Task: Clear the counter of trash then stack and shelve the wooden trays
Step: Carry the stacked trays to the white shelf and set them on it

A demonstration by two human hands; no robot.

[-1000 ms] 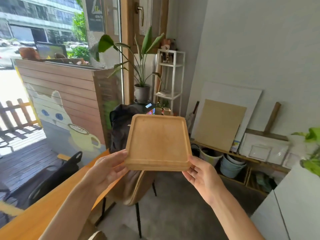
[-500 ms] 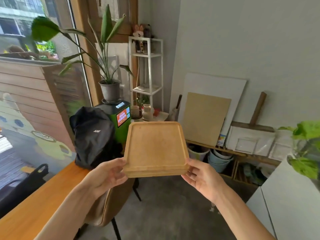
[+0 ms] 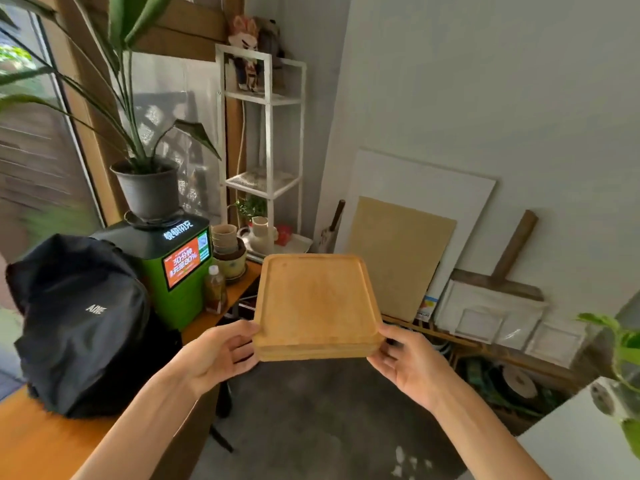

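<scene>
A stack of square wooden trays [image 3: 317, 303] hangs level in front of me, over the grey floor. My left hand [image 3: 216, 356] grips the stack's near left corner and my right hand [image 3: 407, 363] grips its near right corner. The top tray is bare, with a raised rim. A white metal shelf unit [image 3: 266, 133] stands in the corner beyond the trays, with a mesh middle shelf and a figurine on the upper one. The wooden counter [image 3: 31, 441] runs along my left, under my left forearm.
On the counter sit a black backpack [image 3: 79, 323], a green kiosk box [image 3: 180, 268] with a potted plant [image 3: 147, 188] on it, a small bottle [image 3: 214, 289] and stacked pots [image 3: 227, 247]. Boards [image 3: 401, 254] lean on the right wall. A white surface [image 3: 581, 441] is at lower right.
The view has swung right and moved closer to the corner: the backpack, green box and white shelf unit now appear larger. Both hands keep the same hold on the tray stack.
</scene>
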